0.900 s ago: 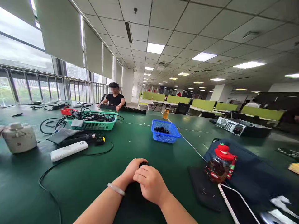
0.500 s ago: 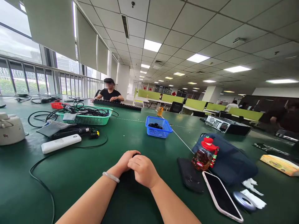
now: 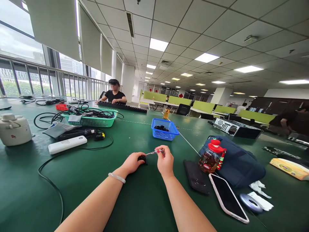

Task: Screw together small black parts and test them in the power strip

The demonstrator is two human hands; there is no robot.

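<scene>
My left hand (image 3: 133,162) is closed on a small black part (image 3: 142,158), keeping it on the green table; its kind does not show clearly. In my right hand (image 3: 165,160) a thin screwdriver (image 3: 152,152) is pinched between thumb and fingers. The screwdriver lies nearly level, its tip pointing left toward the black part; whether they touch I cannot tell. Beyond my hands stands a blue plastic basket (image 3: 164,135) with several black pieces (image 3: 161,128) inside.
A green basket (image 3: 96,121) of cables, a white power bank (image 3: 67,145) and a kettle-like jug (image 3: 14,130) are at left. To the right lie a black pouch (image 3: 196,177), a phone (image 3: 228,197), a red-lidded jar (image 3: 210,158) and a dark bag (image 3: 238,161). Across the table sits a person (image 3: 114,95).
My hands were together over the black part; my right hand has moved right and up, and the screwdriver now shows in it. The view has shifted slightly.
</scene>
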